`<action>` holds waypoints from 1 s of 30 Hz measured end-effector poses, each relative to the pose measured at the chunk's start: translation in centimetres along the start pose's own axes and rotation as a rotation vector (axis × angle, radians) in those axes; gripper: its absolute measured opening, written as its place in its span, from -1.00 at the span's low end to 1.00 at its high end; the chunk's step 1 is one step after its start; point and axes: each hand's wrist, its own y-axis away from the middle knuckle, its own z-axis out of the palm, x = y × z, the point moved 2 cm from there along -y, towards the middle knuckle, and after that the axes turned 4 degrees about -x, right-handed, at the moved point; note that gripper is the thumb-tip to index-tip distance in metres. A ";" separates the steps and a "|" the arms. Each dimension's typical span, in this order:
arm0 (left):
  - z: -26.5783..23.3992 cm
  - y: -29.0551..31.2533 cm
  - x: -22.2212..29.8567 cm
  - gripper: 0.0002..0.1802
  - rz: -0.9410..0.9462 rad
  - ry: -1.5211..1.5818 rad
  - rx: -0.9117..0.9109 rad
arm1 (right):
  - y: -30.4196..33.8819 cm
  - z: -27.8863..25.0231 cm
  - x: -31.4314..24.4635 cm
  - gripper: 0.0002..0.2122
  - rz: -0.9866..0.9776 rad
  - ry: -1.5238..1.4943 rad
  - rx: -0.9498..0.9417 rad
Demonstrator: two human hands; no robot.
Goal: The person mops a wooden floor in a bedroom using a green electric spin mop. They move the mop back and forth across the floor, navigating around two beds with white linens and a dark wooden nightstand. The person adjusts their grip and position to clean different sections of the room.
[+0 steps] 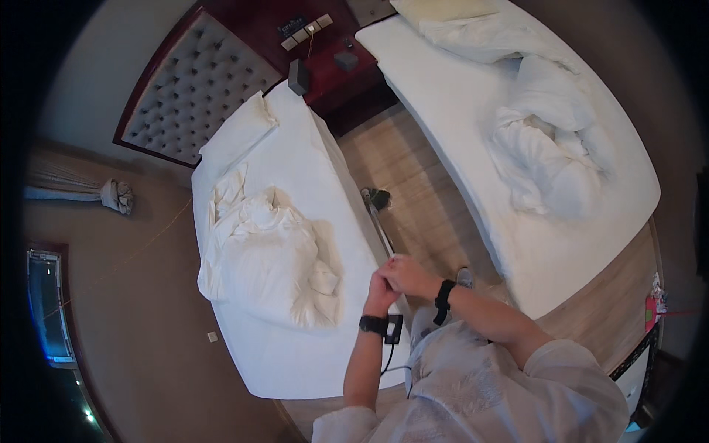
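A long thin handle point(382, 235) runs from my hands down to the floor between two beds. At its far end is a dark tufted head point(379, 198), which looks like a broom's. My left hand point(380, 290) is closed around the handle's near end. My right hand point(408, 275) is closed there too, pressed against the left. Both wrists wear black straps, and the left one carries a small black box point(394, 329) with a cable.
Beside me on the left is a white bed point(295, 362) with a crumpled duvet point(262, 258). Another white bed point(450, 88) stands on the right. Wooden floor point(421, 177) lies between them, ending at a dark red nightstand point(336, 85). One shoe point(464, 277) shows below my hands.
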 end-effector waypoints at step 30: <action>-6.1 -32.4 26.4 -0.65 -0.499 -1.169 0.314 | -19.1 5.9 27.1 -0.54 1.199 -0.785 0.080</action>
